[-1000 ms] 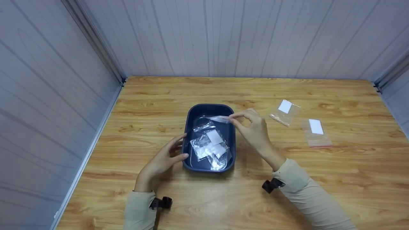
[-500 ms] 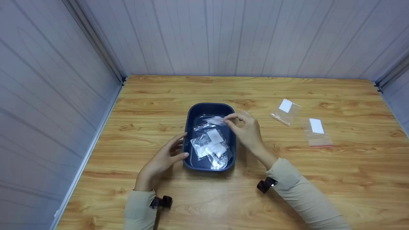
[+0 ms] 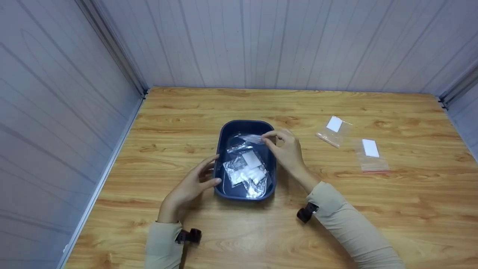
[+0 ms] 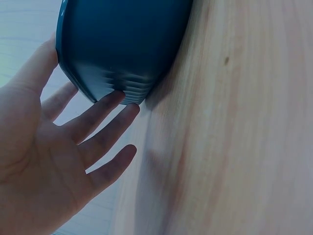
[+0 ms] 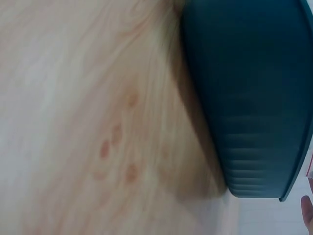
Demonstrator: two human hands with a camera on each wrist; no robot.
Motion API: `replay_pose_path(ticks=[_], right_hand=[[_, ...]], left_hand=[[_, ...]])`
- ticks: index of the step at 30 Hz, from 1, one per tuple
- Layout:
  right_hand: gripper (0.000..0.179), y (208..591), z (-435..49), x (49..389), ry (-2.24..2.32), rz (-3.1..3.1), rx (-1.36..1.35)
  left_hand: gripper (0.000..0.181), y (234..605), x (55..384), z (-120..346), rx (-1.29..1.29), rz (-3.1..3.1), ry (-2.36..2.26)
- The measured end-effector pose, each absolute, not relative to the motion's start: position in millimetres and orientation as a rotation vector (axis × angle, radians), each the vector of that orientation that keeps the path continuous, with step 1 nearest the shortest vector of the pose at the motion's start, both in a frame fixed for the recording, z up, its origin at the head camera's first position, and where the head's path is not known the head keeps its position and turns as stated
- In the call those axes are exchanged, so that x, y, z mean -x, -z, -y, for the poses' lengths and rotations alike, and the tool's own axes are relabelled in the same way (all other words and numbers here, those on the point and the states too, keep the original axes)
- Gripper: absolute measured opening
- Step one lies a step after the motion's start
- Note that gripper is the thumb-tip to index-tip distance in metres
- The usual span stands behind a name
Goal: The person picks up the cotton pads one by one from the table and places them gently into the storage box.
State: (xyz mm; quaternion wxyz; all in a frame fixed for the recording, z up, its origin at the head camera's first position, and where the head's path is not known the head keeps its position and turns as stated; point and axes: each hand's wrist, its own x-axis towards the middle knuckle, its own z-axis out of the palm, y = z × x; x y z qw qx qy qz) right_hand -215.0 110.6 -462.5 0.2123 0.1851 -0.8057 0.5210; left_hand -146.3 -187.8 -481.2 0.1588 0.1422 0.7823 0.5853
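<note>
Wooden counter (image 3: 246, 239): right hand (image 3: 288, 149) pinches a clear bag (image 3: 249, 139) in its grip, tub's (image 3: 242, 198) one o'clock; best lowered flat, left hand (image 3: 191, 184), spread at nine, steadying.

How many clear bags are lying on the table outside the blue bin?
2, both to the right of the blue bin: one clear bag farther back, and the red-edged bag farther right and nearer the front. No others show there.
</note>
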Motion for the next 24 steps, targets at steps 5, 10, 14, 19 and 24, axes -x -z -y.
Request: replay_pose_path(ticks=[5,10,14,19,24], right_hand=[[0.008,465.6,-109.9,219.6,-1.450,2.248,-0.492],[0.008,467.1,-107.5,223.1,-1.450,2.267,-0.479],[0.009,468.6,-106.6,225.3,-1.424,2.281,-0.466],[0.009,470.3,-105.6,228.5,-1.377,2.291,-0.459],[0.008,471.7,-104.5,230.3,-1.368,2.293,-0.469]], left_hand=[[0.072,481.2,147.4,187.4,-0.425,-2.221,-1.683],[0.072,480.7,147.1,187.7,-0.429,-2.243,-1.673],[0.072,480.5,146.9,188.3,-0.446,-2.263,-1.657],[0.072,480.2,146.8,188.6,-0.446,-2.258,-1.652],[0.072,480.9,146.5,188.4,-0.433,-2.251,-1.663]])
